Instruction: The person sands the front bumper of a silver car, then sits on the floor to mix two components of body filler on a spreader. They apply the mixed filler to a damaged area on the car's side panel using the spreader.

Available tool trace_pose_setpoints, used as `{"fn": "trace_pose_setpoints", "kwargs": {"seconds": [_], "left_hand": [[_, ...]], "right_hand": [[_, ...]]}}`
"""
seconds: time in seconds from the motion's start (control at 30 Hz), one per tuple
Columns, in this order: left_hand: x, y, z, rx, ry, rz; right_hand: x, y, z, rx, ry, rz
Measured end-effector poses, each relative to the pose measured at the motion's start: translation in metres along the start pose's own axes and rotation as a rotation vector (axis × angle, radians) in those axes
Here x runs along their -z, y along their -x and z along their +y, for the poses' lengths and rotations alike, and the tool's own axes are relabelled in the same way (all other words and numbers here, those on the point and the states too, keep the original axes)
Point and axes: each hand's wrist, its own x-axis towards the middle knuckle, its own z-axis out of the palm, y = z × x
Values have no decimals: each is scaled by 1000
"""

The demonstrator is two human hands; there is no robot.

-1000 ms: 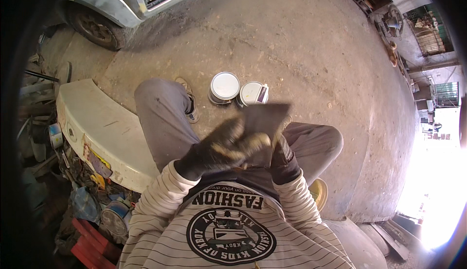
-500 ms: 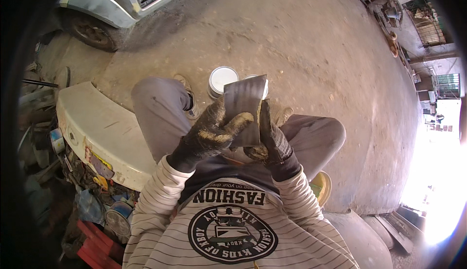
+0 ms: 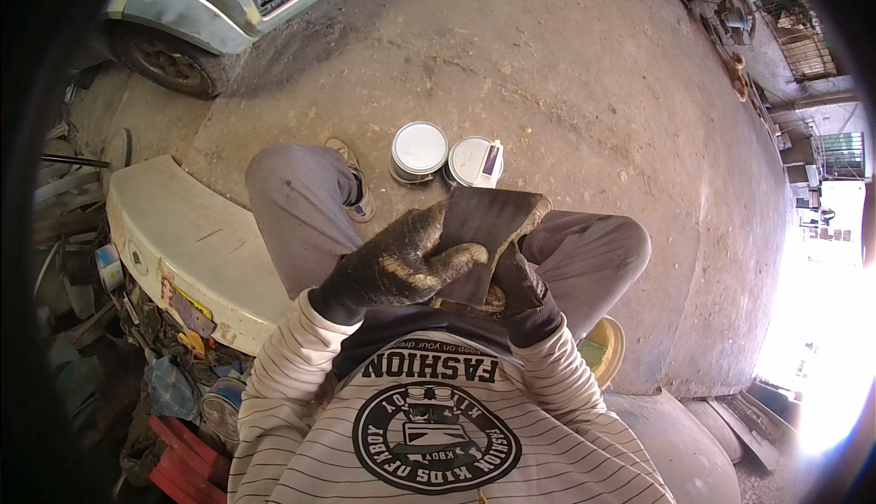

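A dark grey sheet of sandpaper (image 3: pixel 488 217) with a rough, pale yellowish right edge is held up in front of my lap. My left hand (image 3: pixel 397 258), in a dark glove smeared with dried pale residue, grips its left side, thumb across the front and the other fingers behind. My right hand (image 3: pixel 522 287), gloved the same way, closes on its lower right part; some of its fingers are hidden by the sheet. Beyond my hands stand two lidded tins, a left one (image 3: pixel 420 148) and a right one (image 3: pixel 465 159). A small white-and-dark tube or packet (image 3: pixel 491 163) lies on the right lid.
A long cream car panel (image 3: pixel 196 249) lies left of my leg, beside piled scrap and red pieces (image 3: pixel 187 463). A yellow bucket (image 3: pixel 610 349) stands by my right hip. The front of a car (image 3: pixel 182 11) is at far left. Shelving and clutter (image 3: pixel 737 30) line the right wall.
The sheet has come down toward me and tilted, its top leaning right, so the right tin and its packet now show. Both hands have shifted slightly lower and still hold it.
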Motion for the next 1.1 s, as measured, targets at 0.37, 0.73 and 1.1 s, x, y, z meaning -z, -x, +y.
{"fn": "trace_pose_setpoints", "kwargs": {"seconds": [0.37,0.73,1.1], "left_hand": [[10,14,-14,-273,-742,167],[-3,15,-14,-293,-626,94],[-23,33,-22,-313,-952,174]], "right_hand": [[6,2,-35,222,406,-1],[-4,-10,-3,349,504,32],[14,-21,55,-39,702,238]]}}
